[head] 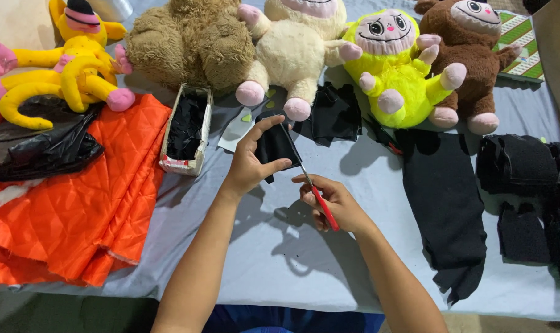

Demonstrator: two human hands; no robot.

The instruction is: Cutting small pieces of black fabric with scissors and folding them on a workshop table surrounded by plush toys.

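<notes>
My left hand [250,161] is clamped on a small piece of black cloth [274,147], held up over the grey table [292,259]. My right hand [332,202] is closed round red-handled scissors [311,185], blades at the cloth's right edge. Cut looks under way, how far I cannot tell. Black scraps fill the small box [184,132]; cut black pieces [517,163] lie far right. A long black strip [443,197] looks uncut. Plush toys [394,68] line the far edge, orange quilted fabric [76,203] on the left
</notes>
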